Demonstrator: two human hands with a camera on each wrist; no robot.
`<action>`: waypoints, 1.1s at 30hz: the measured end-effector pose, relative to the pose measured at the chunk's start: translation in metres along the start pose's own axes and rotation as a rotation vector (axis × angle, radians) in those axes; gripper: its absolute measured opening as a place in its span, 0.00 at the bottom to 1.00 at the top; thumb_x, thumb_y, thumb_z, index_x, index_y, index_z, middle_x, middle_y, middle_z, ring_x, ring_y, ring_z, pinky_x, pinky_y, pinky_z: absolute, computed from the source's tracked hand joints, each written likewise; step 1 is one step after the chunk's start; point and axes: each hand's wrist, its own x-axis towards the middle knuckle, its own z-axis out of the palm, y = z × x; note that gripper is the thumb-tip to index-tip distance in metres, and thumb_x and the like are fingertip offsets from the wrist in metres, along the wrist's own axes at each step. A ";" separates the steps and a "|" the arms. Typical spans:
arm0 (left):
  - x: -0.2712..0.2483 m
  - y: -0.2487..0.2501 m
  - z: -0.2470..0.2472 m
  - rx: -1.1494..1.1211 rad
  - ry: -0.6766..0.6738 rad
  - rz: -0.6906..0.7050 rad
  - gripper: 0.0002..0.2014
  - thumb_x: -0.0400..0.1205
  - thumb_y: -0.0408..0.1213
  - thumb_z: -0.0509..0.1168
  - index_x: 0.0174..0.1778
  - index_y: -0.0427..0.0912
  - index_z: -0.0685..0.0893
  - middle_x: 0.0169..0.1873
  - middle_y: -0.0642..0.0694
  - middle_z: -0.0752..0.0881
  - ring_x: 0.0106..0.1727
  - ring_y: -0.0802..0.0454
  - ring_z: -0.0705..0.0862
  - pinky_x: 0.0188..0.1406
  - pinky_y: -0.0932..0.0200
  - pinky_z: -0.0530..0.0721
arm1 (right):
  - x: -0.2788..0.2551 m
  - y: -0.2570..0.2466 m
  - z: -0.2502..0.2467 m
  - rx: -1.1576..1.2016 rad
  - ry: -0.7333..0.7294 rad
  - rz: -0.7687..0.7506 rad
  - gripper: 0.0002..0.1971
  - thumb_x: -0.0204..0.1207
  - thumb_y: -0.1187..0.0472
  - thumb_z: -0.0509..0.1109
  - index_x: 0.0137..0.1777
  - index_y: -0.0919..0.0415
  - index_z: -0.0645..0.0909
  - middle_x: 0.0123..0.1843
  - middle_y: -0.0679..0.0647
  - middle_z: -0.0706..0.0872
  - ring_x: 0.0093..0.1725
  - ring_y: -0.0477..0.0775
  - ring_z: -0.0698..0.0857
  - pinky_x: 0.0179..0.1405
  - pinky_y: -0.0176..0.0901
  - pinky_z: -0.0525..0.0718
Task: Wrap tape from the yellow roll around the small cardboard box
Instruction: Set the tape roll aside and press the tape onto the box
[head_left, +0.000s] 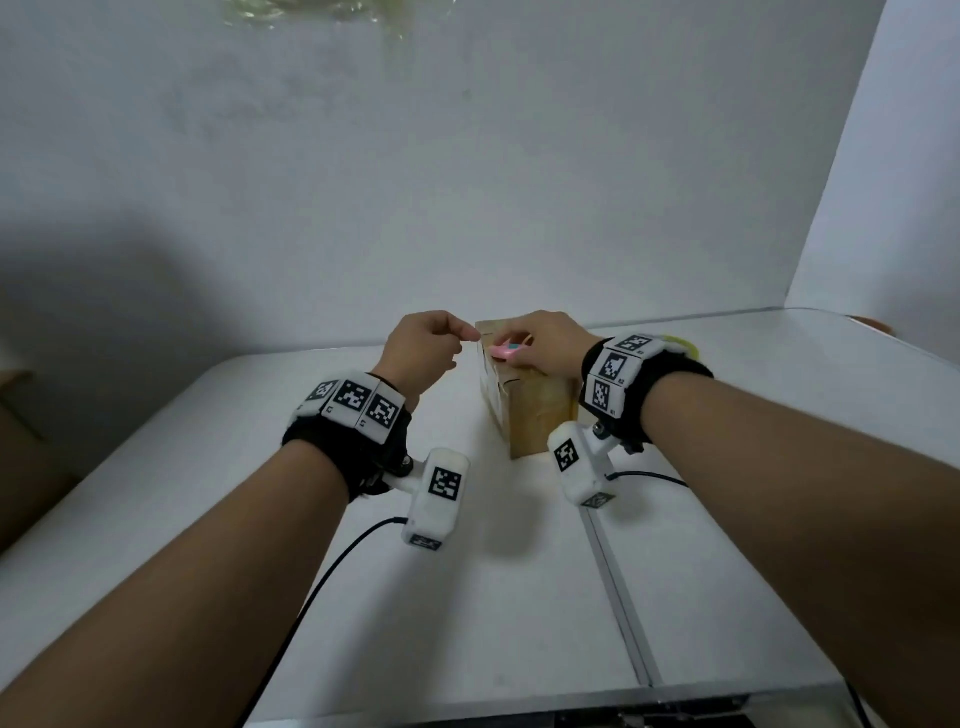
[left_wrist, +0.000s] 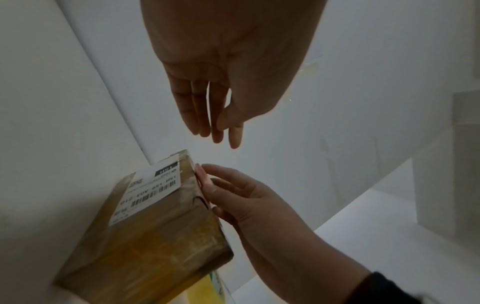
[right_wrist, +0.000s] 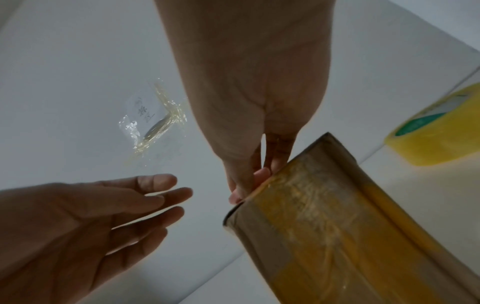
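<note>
The small cardboard box stands on end on the white table, with yellowish tape over its sides and a white shipping label on one face. My right hand rests on the box's top and pinches a small pink tool against the top edge. My left hand hovers just left of the box's top corner, its fingers relaxed and holding nothing. The yellow tape roll lies on the table behind the box, mostly hidden by my right wrist in the head view.
A white wall rises right behind the table, with a crumpled piece of clear tape stuck on it. A seam runs along the tabletop toward the front edge. A brown cardboard piece sits off the left side.
</note>
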 end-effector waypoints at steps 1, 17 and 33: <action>-0.003 0.000 0.002 0.000 -0.003 0.005 0.16 0.78 0.22 0.55 0.39 0.42 0.86 0.49 0.44 0.86 0.50 0.51 0.81 0.49 0.59 0.83 | -0.001 0.002 0.000 0.000 0.006 -0.004 0.15 0.78 0.51 0.69 0.60 0.55 0.88 0.58 0.54 0.89 0.59 0.53 0.84 0.53 0.36 0.76; 0.003 0.035 0.075 0.203 -0.002 0.283 0.18 0.79 0.24 0.54 0.43 0.43 0.90 0.45 0.43 0.88 0.38 0.44 0.82 0.25 0.74 0.73 | -0.050 0.123 -0.042 0.300 0.610 0.536 0.14 0.82 0.59 0.59 0.61 0.65 0.80 0.62 0.67 0.85 0.61 0.68 0.86 0.61 0.54 0.83; 0.068 0.056 0.141 -0.142 -0.165 0.003 0.18 0.80 0.22 0.55 0.37 0.45 0.86 0.48 0.45 0.86 0.48 0.51 0.82 0.47 0.61 0.83 | -0.001 0.193 -0.047 -0.083 0.304 0.515 0.07 0.77 0.67 0.62 0.45 0.53 0.75 0.58 0.61 0.86 0.50 0.65 0.84 0.41 0.46 0.76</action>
